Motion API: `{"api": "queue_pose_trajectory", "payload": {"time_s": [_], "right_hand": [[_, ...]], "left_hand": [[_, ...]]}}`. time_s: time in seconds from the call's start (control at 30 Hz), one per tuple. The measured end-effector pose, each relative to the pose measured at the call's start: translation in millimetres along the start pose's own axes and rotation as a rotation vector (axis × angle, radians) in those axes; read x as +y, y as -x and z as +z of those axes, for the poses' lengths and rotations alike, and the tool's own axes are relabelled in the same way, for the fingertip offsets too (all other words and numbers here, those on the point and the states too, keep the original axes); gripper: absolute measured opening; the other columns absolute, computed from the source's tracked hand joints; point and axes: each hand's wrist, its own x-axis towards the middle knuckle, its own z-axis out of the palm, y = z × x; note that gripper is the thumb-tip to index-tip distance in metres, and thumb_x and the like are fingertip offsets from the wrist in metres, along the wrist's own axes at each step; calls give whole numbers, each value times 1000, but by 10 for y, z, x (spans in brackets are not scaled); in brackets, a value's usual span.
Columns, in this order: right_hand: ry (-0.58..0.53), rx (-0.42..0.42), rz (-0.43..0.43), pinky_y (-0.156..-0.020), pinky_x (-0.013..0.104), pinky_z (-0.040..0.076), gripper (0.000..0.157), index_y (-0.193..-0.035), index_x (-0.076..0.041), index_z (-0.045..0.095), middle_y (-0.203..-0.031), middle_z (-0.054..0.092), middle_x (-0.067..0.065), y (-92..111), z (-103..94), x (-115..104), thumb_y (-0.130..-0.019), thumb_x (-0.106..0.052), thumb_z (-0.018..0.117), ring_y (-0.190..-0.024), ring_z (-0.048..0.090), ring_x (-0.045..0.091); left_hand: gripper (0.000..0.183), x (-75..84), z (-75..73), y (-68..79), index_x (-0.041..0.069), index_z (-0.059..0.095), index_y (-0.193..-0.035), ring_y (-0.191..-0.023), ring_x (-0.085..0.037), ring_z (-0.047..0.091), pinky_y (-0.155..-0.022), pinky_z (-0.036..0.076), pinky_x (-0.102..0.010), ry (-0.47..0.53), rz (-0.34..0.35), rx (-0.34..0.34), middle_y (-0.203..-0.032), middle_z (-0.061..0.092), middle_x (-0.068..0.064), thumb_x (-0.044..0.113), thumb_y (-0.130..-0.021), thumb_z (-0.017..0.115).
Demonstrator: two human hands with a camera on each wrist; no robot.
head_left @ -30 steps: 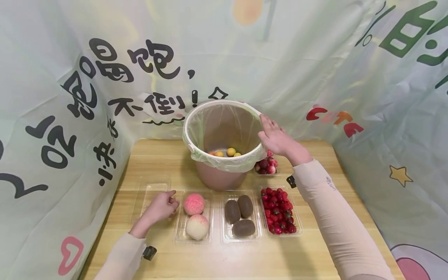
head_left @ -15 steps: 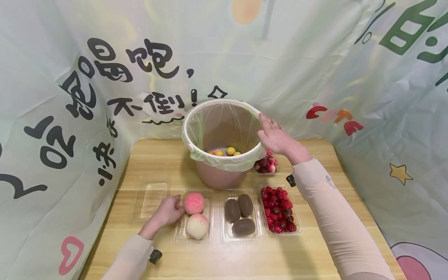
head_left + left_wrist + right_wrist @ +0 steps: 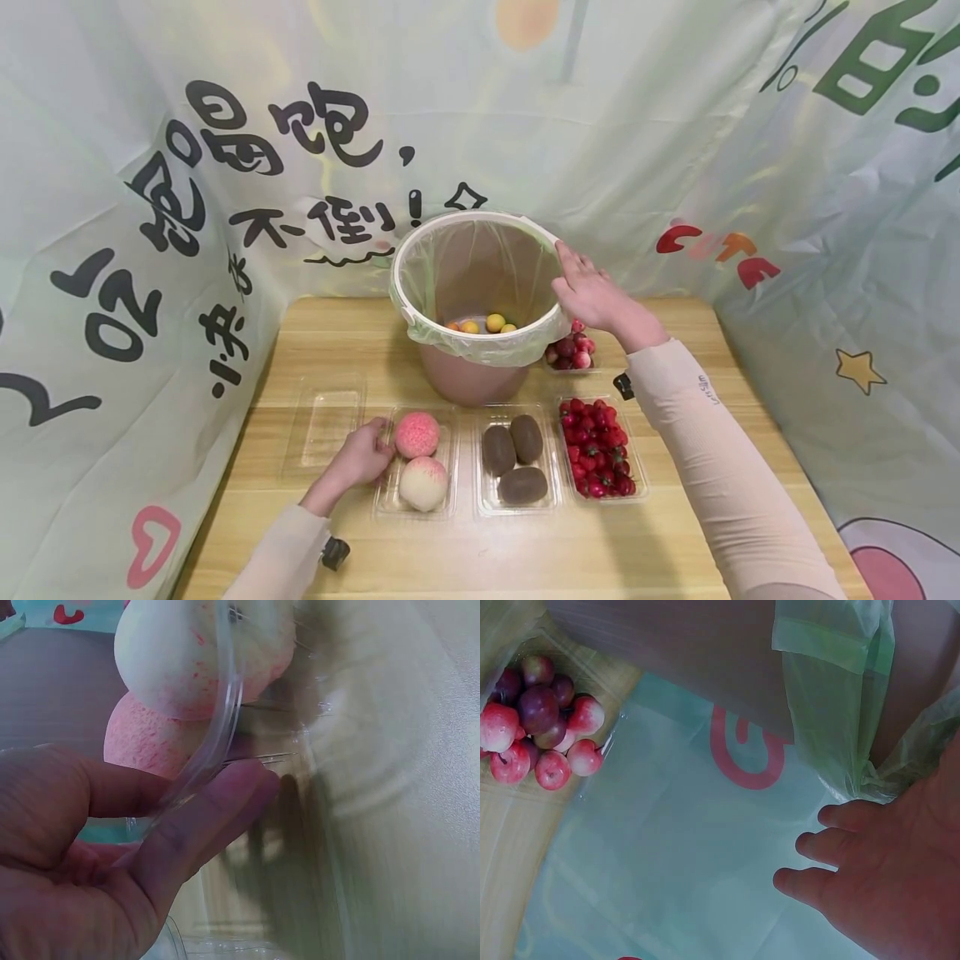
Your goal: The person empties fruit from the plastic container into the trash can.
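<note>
My left hand (image 3: pixel 362 457) pinches the left rim of a clear plastic box (image 3: pixel 388 502) between thumb and fingers; the left wrist view shows the fingertips (image 3: pixel 244 780) on that edge. Inside lie two peaches, a pink one (image 3: pixel 417 435) and a paler one (image 3: pixel 423 483). With its fingers extended, my right hand (image 3: pixel 596 293) rests against the right side of the rim of a pinkish bin (image 3: pixel 472 379). A pale green bag (image 3: pixel 491 352) lines the bin. Several small yellow and orange fruits (image 3: pixel 495 323) lie at its bottom. In the right wrist view, the right fingers (image 3: pixel 817 847) stay straight beside the bag.
Right of the peaches stands a clear box with three kiwis (image 3: pixel 522 487), then one of small red fruits (image 3: pixel 596 450). Behind is a box of plums and small red-and-white fruits (image 3: pixel 573 354). A clear box (image 3: pixel 322 429) stands left. Printed cloth (image 3: pixel 480 108) surrounds the wooden table (image 3: pixel 495 554).
My left hand has moved right, from over the gap between the boxes to the peach box, and now pinches its rim. The right hand stays at the bin.
</note>
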Motion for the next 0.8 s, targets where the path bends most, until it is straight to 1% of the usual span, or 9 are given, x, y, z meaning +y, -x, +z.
{"api": "queue_pose_trajectory", "payload": {"time_s": [0.13, 0.27, 0.47, 0.53, 0.7, 0.8], "right_hand": [[1, -1, 1, -120, 64, 5, 68, -159, -11, -9, -168, -1, 13, -4, 2, 3, -103, -35, 18, -152, 3, 43], [-4, 1, 1, -121, 63, 6, 68, -159, -11, -9, -167, 1, 14, -4, 0, 0, -102, -35, 18, -152, 4, 43], [-7, 7, 1, -121, 62, 6, 68, -159, -11, -9, -167, 4, 14, 0, -3, 0, -102, -36, 18, -152, 5, 42], [-7, 7, 3, -121, 62, 6, 68, -159, -11, -9, -167, 4, 15, 1, -2, 1, -102, -36, 18, -152, 5, 42], [-13, 0, 14, -121, 62, 5, 69, -159, -12, -10, -167, 4, 14, 3, 1, -2, -102, -38, 18, -152, 4, 42], [-17, -3, 18, -121, 61, 5, 69, -159, -13, -11, -167, 5, 15, 2, 0, 1, -102, -38, 18, -152, 4, 41]], "left_hand": [[37, -9, -16, 7, -5, 50, -130, -46, -30, 62, -46, 56, -44, -5, 19, -10, -64, 62, -19, -3, -94, 58], [30, -25, -36, 18, -3, 52, -125, -47, -31, 63, -45, 56, -44, 15, 30, -30, -66, 62, -21, -4, -95, 56], [31, -47, -66, 41, -5, 51, -125, -53, -31, 65, -48, 59, -39, 113, 11, -52, -75, 62, -23, -8, -94, 52], [32, -48, -79, 48, -6, 51, -125, -54, -33, 65, -49, 59, -41, 135, 12, -59, -76, 63, -25, -9, -93, 52], [37, -30, -127, 65, -7, 47, -130, -60, -36, 68, -57, 61, -48, 216, -14, -100, -83, 65, -27, -13, -93, 47], [40, -10, -176, 80, -7, 44, -133, -62, -35, 69, -59, 62, -47, 238, -11, -126, -85, 65, -28, -13, -93, 45]]}}
